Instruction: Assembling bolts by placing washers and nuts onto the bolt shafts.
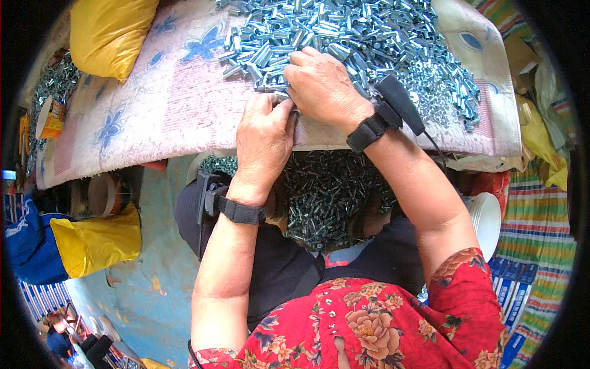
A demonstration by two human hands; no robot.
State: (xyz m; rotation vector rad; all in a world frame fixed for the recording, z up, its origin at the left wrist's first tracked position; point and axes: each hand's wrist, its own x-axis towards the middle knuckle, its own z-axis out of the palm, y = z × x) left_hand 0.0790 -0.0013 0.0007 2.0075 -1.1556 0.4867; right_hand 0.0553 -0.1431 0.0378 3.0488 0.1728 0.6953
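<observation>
A big heap of shiny metal sleeves (332,31) lies on the cloth-covered table in front of me. My left hand (263,138) is at the table's near edge, its thumb and fingers pinched together at the heap's front. A bit of metal shows by the fingertips, too small to name. Just right of it and slightly farther off, my right hand (326,86) rests against the sleeves with its fingers curled in. Whatever those fingers hold is hidden. Small washers or nuts (430,92) are spread to the right of my right hand.
Below the table edge, between my knees, is a mass of dark bolts (326,197). A yellow sack (110,37) sits on the table's left; a yellow bag (101,240) is on the floor below. A white bucket (485,224) stands by my right elbow.
</observation>
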